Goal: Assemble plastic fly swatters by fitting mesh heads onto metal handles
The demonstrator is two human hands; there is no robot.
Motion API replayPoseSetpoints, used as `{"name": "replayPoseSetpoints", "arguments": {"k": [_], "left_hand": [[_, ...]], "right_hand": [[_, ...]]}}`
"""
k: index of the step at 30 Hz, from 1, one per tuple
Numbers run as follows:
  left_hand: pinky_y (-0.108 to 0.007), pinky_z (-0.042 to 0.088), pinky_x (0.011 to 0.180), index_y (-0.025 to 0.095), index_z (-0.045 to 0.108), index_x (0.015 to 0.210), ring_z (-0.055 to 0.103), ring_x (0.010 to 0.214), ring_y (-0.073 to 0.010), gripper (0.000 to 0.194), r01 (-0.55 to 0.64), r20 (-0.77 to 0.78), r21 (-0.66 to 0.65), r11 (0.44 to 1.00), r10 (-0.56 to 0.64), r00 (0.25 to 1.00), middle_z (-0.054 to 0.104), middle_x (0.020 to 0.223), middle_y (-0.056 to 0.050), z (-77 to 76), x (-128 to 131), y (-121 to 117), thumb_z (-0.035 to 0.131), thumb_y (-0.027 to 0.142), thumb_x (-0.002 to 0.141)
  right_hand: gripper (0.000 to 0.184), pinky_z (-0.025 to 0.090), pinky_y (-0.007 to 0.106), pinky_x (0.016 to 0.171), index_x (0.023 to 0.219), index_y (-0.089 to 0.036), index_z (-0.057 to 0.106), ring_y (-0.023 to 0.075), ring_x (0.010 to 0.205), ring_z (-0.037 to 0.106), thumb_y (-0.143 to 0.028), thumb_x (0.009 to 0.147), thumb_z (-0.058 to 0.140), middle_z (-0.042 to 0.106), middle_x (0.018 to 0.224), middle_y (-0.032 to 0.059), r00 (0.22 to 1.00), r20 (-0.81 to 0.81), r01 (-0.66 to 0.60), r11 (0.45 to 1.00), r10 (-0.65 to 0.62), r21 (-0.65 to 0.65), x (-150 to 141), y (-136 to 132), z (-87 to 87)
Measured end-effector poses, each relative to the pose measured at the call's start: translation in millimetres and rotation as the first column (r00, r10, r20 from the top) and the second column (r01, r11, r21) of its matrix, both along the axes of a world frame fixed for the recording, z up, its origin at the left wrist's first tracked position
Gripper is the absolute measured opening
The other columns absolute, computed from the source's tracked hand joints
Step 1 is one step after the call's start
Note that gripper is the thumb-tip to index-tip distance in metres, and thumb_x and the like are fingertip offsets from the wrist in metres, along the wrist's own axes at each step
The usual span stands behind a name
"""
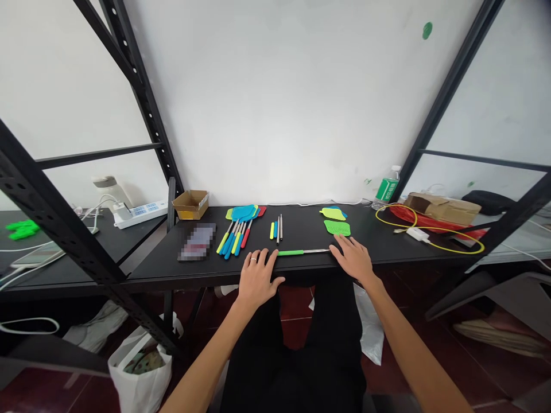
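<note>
My left hand (257, 276) lies on the front edge of the table with its fingers spread, next to the green handle of a metal rod (291, 253). At the rod's thin right end rests my right hand (355, 259), palm down and fingers apart. Just beyond those fingertips is a green perforated fly swatter head (337, 228), with yellow-green swatter heads (333, 214) and a bit of blue behind it. Between my hands, further back, stand out loose coloured grips (274, 230) and metal rods (279, 229). Several assembled fly swatters (239, 232) lie fanned out on the left.
A cardboard box (191, 205) and a blurred-out flat object (197, 242) sit on the left. To the right are a bottle (387, 188), a yellow cable (451, 246) and a brown package (443, 207). Black shelf posts (148, 115) flank the table (305, 265).
</note>
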State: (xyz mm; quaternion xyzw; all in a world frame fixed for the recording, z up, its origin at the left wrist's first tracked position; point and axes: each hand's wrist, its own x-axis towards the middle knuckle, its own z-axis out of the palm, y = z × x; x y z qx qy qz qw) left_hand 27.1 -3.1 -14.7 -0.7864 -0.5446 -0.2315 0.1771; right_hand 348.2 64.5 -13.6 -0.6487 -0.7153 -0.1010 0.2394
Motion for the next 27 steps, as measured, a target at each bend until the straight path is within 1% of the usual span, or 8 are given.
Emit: {"name": "replayPoseSetpoints", "arguments": {"k": [3, 6, 8, 10, 12, 17, 23, 27], "left_hand": [[-0.053, 0.037, 0.111, 0.023, 0.046, 0.147, 0.047, 0.128, -0.0368, 0.068, 0.000, -0.007, -0.002, 1.000, 0.000, 1.000, 0.054, 0.139, -0.014, 0.0, 0, 0, 0.066, 0.049, 0.087], [-0.053, 0.037, 0.111, 0.023, 0.046, 0.147, 0.047, 0.128, -0.0366, 0.068, 0.001, -0.010, -0.003, 1.000, -0.001, 1.000, 0.054, 0.139, -0.014, 0.4, 0, 0, 0.066, 0.049, 0.087], [-0.053, 0.037, 0.111, 0.023, 0.046, 0.147, 0.048, 0.128, -0.0365, 0.067, 0.003, -0.013, -0.002, 1.000, -0.003, 1.000, 0.055, 0.139, -0.014, 0.7, 0, 0, 0.065, 0.049, 0.088], [-0.053, 0.037, 0.111, 0.022, 0.046, 0.147, 0.048, 0.128, -0.0366, 0.067, 0.006, -0.014, -0.002, 1.000, -0.006, 1.000, 0.054, 0.139, -0.014, 0.9, 0, 0, 0.064, 0.050, 0.088], [-0.053, 0.037, 0.111, 0.022, 0.046, 0.147, 0.048, 0.128, -0.0368, 0.068, 0.005, -0.012, -0.003, 1.000, -0.005, 1.000, 0.054, 0.139, -0.014, 0.7, 0, 0, 0.065, 0.050, 0.088], [-0.053, 0.037, 0.111, 0.023, 0.046, 0.147, 0.048, 0.128, -0.0366, 0.067, 0.001, -0.009, -0.004, 1.000, -0.001, 1.000, 0.054, 0.139, -0.014, 0.1, -1, 0, 0.064, 0.050, 0.088], [-0.054, 0.037, 0.112, 0.023, 0.046, 0.148, 0.047, 0.129, -0.0368, 0.068, 0.005, -0.005, -0.004, 1.000, -0.005, 1.000, 0.054, 0.140, -0.014, 0.1, -1, 0, 0.065, 0.050, 0.088], [-0.054, 0.037, 0.112, 0.023, 0.046, 0.147, 0.047, 0.129, -0.0368, 0.068, 0.007, -0.004, -0.004, 1.000, -0.007, 1.000, 0.054, 0.140, -0.014, 0.5, -1, 0, 0.065, 0.050, 0.088]], "right_hand": [[0.046, 0.044, 0.043, 0.094, 0.130, -0.024, 0.064, 0.0306, 0.116, 0.057, -0.049, 0.098, 0.042, 0.067, 0.130, 0.0083, 0.995, -0.095, -0.023, 0.998, 0.029, 0.063, -2, -1, 3.2], [0.038, 0.048, 0.037, 0.083, 0.121, -0.025, 0.069, 0.0273, 0.106, 0.059, -0.037, 0.097, 0.043, 0.070, 0.117, 0.0067, 0.974, -0.222, -0.025, 0.991, 0.053, 0.128, -2, -1, 6.0], [0.038, 0.048, 0.037, 0.085, 0.120, -0.027, 0.071, 0.0264, 0.110, 0.058, -0.027, 0.094, 0.043, 0.069, 0.121, 0.0045, 0.969, -0.230, -0.059, 0.990, 0.087, 0.126, 1, 0, 6.4], [0.042, 0.047, 0.038, 0.092, 0.118, -0.028, 0.073, 0.0257, 0.116, 0.056, -0.017, 0.091, 0.042, 0.068, 0.126, 0.0020, 0.976, -0.180, -0.108, 0.990, 0.123, 0.091, 3, 1, 6.2], [0.045, 0.046, 0.038, 0.094, 0.115, -0.029, 0.075, 0.0254, 0.115, 0.056, -0.012, 0.089, 0.043, 0.069, 0.126, 0.0013, 0.981, -0.138, -0.127, 0.990, 0.134, 0.055, 5, 1, 6.0], [0.036, 0.048, 0.036, 0.082, 0.111, -0.031, 0.078, 0.0267, 0.102, 0.057, -0.020, 0.091, 0.050, 0.069, 0.112, 0.0058, 0.993, -0.099, -0.062, 0.997, 0.067, 0.051, 9, 1, 6.3], [0.030, 0.047, 0.037, 0.082, 0.108, -0.030, 0.079, 0.0268, 0.096, 0.057, -0.027, 0.091, 0.055, 0.067, 0.103, 0.0087, 0.997, -0.074, -0.018, 0.997, 0.024, 0.071, 14, 2, 5.8], [0.029, 0.046, 0.034, 0.075, 0.108, -0.032, 0.079, 0.0266, 0.095, 0.058, -0.031, 0.092, 0.055, 0.067, 0.101, 0.0080, 0.998, -0.066, -0.012, 1.000, 0.014, 0.027, 14, -1, 10.3]]}}
